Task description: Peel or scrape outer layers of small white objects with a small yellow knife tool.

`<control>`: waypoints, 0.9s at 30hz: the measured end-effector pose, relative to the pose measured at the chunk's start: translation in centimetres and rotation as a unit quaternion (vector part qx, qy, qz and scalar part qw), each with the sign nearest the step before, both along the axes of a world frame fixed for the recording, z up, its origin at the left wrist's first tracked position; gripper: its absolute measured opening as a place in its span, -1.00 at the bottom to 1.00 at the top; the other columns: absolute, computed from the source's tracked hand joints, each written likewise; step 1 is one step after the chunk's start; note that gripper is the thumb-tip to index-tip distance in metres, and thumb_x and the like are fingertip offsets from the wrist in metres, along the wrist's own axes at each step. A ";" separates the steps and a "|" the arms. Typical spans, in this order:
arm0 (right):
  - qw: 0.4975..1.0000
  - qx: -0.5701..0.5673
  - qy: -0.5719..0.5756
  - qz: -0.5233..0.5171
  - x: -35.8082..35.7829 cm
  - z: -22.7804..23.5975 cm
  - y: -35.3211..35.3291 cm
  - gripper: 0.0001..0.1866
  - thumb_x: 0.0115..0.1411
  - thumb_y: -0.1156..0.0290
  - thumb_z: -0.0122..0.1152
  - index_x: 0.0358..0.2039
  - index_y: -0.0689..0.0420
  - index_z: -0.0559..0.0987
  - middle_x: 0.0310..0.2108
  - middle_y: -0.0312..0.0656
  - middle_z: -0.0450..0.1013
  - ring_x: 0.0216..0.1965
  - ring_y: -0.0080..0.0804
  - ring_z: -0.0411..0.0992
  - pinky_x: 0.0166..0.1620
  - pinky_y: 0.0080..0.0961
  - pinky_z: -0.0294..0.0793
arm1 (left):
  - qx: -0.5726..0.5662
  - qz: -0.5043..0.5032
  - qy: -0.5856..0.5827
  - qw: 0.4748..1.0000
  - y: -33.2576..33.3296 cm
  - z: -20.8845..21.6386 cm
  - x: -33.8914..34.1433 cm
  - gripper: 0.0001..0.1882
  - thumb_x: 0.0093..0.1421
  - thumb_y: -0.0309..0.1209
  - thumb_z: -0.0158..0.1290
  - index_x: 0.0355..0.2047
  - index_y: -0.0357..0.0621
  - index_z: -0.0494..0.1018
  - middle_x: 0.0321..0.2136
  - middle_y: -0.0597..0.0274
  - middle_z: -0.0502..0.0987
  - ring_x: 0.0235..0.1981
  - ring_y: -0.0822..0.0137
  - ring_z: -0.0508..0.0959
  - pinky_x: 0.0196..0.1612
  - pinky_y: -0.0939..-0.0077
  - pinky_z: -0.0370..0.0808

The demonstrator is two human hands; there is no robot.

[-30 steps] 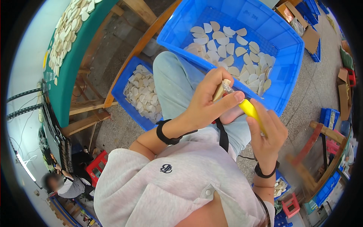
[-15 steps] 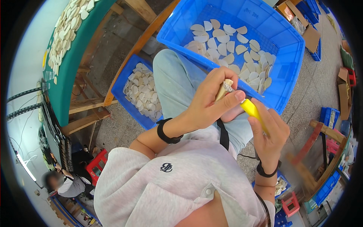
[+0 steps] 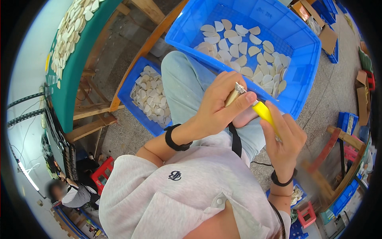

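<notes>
A: What's taking up the most room?
B: On the left, a long green-covered counter (image 3: 71, 91) is carrying a heap of thin cream pieces (image 3: 74, 32). Ahead, a large rectangular blue plastic bin (image 3: 300, 53) is holding scattered off-white half-round pieces (image 3: 234, 40).
A: And smaller than those?
B: Two bent legs in pale blue jeans (image 3: 184, 79) are resting by the bin's near side. A smaller blue plastic bin (image 3: 128, 106), full of similar pieces, is sitting left of them.
A: How are the hands standing?
B: The left hand (image 3: 223, 100) is curling nearly closed, fingers bent and thumb stretching forward. The right hand (image 3: 283, 133) is wrapping partly closed around a slim tool with a bright yellow handle (image 3: 264, 112), its metal end pointing at the left thumb. Whether they're touching, I can't tell.
A: What's the left one gripping?
B: A small cream-coloured piece (image 3: 231, 97), showing above the lap, near the large bin's rim. The fingers are hiding its full shape.
</notes>
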State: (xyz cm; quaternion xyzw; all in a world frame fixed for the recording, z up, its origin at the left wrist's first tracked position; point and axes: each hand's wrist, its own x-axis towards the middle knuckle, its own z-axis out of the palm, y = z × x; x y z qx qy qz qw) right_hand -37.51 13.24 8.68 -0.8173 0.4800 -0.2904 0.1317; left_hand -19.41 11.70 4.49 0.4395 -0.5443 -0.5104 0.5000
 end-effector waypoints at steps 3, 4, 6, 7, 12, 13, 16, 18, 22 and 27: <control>0.999 -0.009 0.027 -0.023 0.2 -0.5 0.0 -0.59 -0.09 0.38 0.33 -0.14 0.08 0.55 -0.66 -0.31 0.28 -0.71 -0.46 0.21 -0.64 -0.56 0.18 | -0.012 -0.015 -0.067 0.998 -0.3 -0.4 0.2 -0.79 0.22 -0.30 -0.11 -0.49 -0.14 0.27 -0.52 0.41 0.20 -0.50 0.58 0.16 -0.43 0.68 0.12; 0.998 -0.024 0.001 -0.065 0.4 -1.1 -0.2 -0.61 -0.06 0.40 0.31 -0.14 0.10 0.54 -0.64 -0.28 0.32 -0.68 -0.46 0.25 -0.61 -0.56 0.20 | -0.013 -0.015 -0.067 0.998 -0.3 -0.4 0.1 -0.79 0.22 -0.30 -0.11 -0.49 -0.14 0.27 -0.52 0.41 0.20 -0.50 0.58 0.16 -0.43 0.68 0.12; 0.993 -0.039 -0.027 -0.104 0.4 -1.4 -0.4 -0.63 -0.02 0.41 0.29 -0.14 0.11 0.54 -0.61 -0.25 0.36 -0.65 -0.45 0.29 -0.59 -0.57 0.23 | 0.130 -0.066 0.186 0.972 -0.4 -0.4 0.2 -0.63 0.25 -0.13 -0.25 -0.55 -0.13 0.26 -0.55 0.37 0.21 -0.54 0.53 0.16 -0.46 0.64 0.13; 0.989 -0.024 -0.070 -0.126 0.3 -1.5 -0.5 -0.66 0.01 0.42 0.26 -0.15 0.15 0.54 -0.55 -0.22 0.41 -0.61 -0.49 0.32 -0.55 -0.60 0.26 | 0.129 -0.062 0.185 0.972 -0.6 -0.3 0.4 -0.63 0.25 -0.13 -0.25 -0.55 -0.13 0.26 -0.55 0.37 0.21 -0.54 0.53 0.16 -0.46 0.64 0.13; 0.969 0.043 -0.174 -0.171 0.0 -1.1 0.0 -0.72 0.08 0.43 0.20 -0.17 0.23 0.54 -0.39 -0.16 0.50 -0.48 -0.60 0.38 -0.43 -0.72 0.31 | 0.277 -0.179 0.421 0.845 -1.6 -0.3 1.0 -0.46 0.23 0.10 -0.43 -0.66 -0.05 0.18 -0.63 0.30 0.20 -0.59 0.40 0.16 -0.50 0.58 0.12; 0.960 0.078 -0.194 -0.186 -0.1 -1.0 0.1 -0.73 0.09 0.43 0.19 -0.18 0.25 0.54 -0.37 -0.16 0.50 -0.46 -0.61 0.38 -0.40 -0.73 0.31 | 0.277 -0.178 0.421 0.845 -1.6 -0.3 1.0 -0.46 0.23 0.10 -0.43 -0.66 -0.05 0.18 -0.63 0.30 0.20 -0.59 0.40 0.16 -0.50 0.58 0.12; 0.951 0.119 -0.215 -0.189 -0.1 -0.7 0.2 -0.73 0.10 0.44 0.18 -0.19 0.26 0.54 -0.36 -0.17 0.51 -0.45 -0.61 0.38 -0.37 -0.74 0.32 | 0.308 -0.193 0.477 0.800 -1.6 0.0 0.9 -0.42 0.21 0.16 -0.44 -0.68 -0.03 0.14 -0.63 0.29 0.20 -0.59 0.37 0.16 -0.49 0.57 0.13; 0.952 0.125 -0.216 -0.180 -0.1 -0.6 0.2 -0.73 0.09 0.45 0.18 -0.19 0.26 0.54 -0.36 -0.17 0.51 -0.46 -0.60 0.38 -0.37 -0.74 0.33 | 0.301 -0.193 0.480 0.801 -1.5 0.3 0.8 -0.37 0.21 0.21 -0.49 -0.66 -0.04 0.21 -0.66 0.39 0.19 -0.59 0.49 0.18 -0.58 0.68 0.10; 0.984 0.089 -0.142 -0.068 0.4 -0.1 0.1 -0.71 0.03 0.47 0.23 -0.18 0.21 0.54 -0.47 -0.17 0.47 -0.54 -0.50 0.37 -0.45 -0.67 0.32 | 0.308 -0.125 0.403 0.853 -0.9 1.1 0.3 -0.45 0.23 0.14 -0.38 -0.60 -0.04 0.23 -0.63 0.42 0.20 -0.57 0.55 0.18 -0.56 0.70 0.10; 0.994 0.072 -0.085 0.000 0.8 0.2 0.0 -0.63 -0.05 0.43 0.29 -0.16 0.16 0.55 -0.58 -0.21 0.39 -0.65 -0.41 0.30 -0.58 -0.59 0.25 | 0.112 -0.118 0.123 0.979 -0.3 1.0 0.8 -0.80 0.23 -0.24 -0.10 -0.38 -0.11 0.29 -0.48 0.48 0.21 -0.45 0.65 0.16 -0.40 0.73 0.12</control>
